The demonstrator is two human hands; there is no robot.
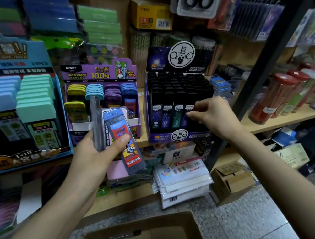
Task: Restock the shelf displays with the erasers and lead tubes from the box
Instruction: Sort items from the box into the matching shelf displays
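Forward, left hand (pixel 94 154) around tubes (pixel 124 142), right hand (pixel 214 115) at display (pixel 156 136).

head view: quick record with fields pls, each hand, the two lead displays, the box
left hand: grips blue-capped flat lead case with red label, clear cases behind it
right hand: fingertips at front-row dark lead tube in black starry display; grip unclear
purple display: on wooden shelf, left of the black one, coloured cases inside
cardboard box: open, on floor below
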